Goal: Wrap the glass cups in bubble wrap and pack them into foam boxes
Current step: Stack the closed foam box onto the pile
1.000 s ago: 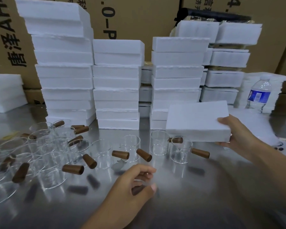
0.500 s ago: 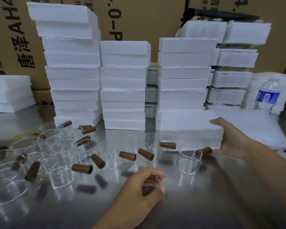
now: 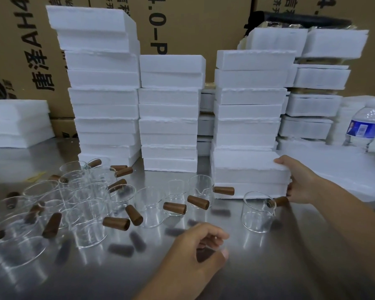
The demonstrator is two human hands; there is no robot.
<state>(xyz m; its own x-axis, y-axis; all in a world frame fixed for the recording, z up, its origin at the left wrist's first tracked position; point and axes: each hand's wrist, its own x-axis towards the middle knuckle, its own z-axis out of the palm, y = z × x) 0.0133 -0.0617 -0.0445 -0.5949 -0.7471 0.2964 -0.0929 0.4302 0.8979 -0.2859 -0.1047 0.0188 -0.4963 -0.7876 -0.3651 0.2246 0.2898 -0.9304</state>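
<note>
The right hand (image 3: 301, 180) gripped the foam box (image 3: 247, 169) by its right end.
Its thumb lay on top, and the box rested on the steel table (image 3: 290, 256) before the stacks; the left hand (image 3: 195, 254) curled round a glass cup (image 3: 204, 256) nearer the body.

Two hands (image 3: 195, 252) (image 3: 301, 182), one water bottle (image 3: 364, 126), three front foam-box stacks (image 3: 169, 111) — cups (image 3: 258, 213) uncountable.

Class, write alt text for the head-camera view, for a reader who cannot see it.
A person's right hand grips the end of a white foam box on a steel table, while the left hand curls round a brown-handled glass cup. More such cups crowd the table's left side, before tall stacks of foam boxes.
</note>
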